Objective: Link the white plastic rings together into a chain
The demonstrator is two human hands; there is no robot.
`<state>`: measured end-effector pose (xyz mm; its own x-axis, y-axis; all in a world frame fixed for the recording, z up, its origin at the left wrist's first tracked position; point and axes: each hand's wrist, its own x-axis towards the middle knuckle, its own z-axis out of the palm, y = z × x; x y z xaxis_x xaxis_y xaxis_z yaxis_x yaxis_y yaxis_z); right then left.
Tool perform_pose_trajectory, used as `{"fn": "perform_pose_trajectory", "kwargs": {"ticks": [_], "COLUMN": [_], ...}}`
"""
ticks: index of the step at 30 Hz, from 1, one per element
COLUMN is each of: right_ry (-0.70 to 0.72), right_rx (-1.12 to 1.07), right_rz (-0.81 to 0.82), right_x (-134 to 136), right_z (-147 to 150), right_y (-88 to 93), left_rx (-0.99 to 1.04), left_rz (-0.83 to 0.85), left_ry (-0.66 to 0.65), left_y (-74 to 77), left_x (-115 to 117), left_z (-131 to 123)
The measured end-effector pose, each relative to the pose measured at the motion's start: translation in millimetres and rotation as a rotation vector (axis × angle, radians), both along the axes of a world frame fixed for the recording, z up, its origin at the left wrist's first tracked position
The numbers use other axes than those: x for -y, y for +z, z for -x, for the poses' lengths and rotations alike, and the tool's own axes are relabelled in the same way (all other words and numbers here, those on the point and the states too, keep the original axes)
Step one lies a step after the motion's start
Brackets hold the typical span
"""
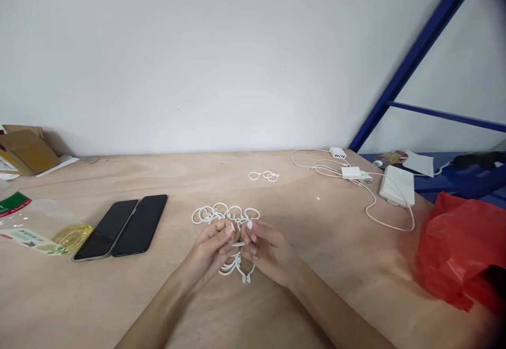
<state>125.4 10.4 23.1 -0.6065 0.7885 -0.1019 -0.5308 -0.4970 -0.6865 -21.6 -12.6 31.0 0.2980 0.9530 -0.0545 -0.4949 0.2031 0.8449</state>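
My left hand (215, 243) and my right hand (266, 246) meet over the middle of the table, fingers pinched. Between them is a white plastic ring (238, 243), mostly hidden by the fingers. White ends stick out at both sets of fingertips, and they appear to belong to this one ring. Just beyond the hands lies a heap of white rings (219, 211) with small eyelets. More white rings (227, 271) lie below the hands, partly covered by them. Farther back, a few loose rings (270, 176) rest on the wooden table (190, 312).
Two dark phones (140, 225) lie side by side at left, next to a clear plastic pouch (43, 225). A cardboard box (29, 151) sits at the far left. White chargers (351, 173) with cables, a white box (397, 185) and a red plastic bag (458, 254) occupy the right.
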Motion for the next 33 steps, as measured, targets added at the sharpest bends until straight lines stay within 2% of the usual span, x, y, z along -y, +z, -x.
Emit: {"fn": "perform_pose_trajectory", "kwargs": {"ticks": [3,5,7,9,11,13,17,23,29,33], "right_ry": [-0.167,-0.373,-0.549,-0.575,-0.557,-0.51,-0.392,-0.323,-0.382,-0.448], "right_rx": [0.368,0.739,1.227,1.38,1.5,1.595,1.726,1.843,1.766,1.62], "right_rz": [-0.149,-0.317,-0.572,-0.6,-0.623,-0.656,-0.727,-0.708,-0.719,-0.733], "right_x": [-21,-49,-83,-115,-138,-151,-161,-167,-160,-138], "right_z": [-6,-17,-31,-45,-55,-58,-48,-40,-43,-38], "right_y": [-5.7,-12.5,-19.9,-26.0,-29.9,-31.7,-32.1,-30.6,-27.9,-24.7], "left_rx": [-0.363,-0.686,-0.939,-1.07,-1.128,-1.151,-1.135,-1.098,-1.094,-1.042], "left_rz": [-0.154,-0.336,-0.554,-0.722,-0.815,-0.861,-0.898,-0.877,-0.861,-0.72], "left_ry": [0.14,0.267,0.338,0.335,0.317,0.306,0.322,0.326,0.305,0.396], "left_y": [-8.0,-14.3,-20.5,-26.0,-30.0,-31.8,-29.6,-28.2,-30.6,-28.1], "left_x": [-2,-3,-4,-4,-4,-3,-1,1,0,-2], "left_z": [4,7,9,10,10,9,6,5,6,6]}}
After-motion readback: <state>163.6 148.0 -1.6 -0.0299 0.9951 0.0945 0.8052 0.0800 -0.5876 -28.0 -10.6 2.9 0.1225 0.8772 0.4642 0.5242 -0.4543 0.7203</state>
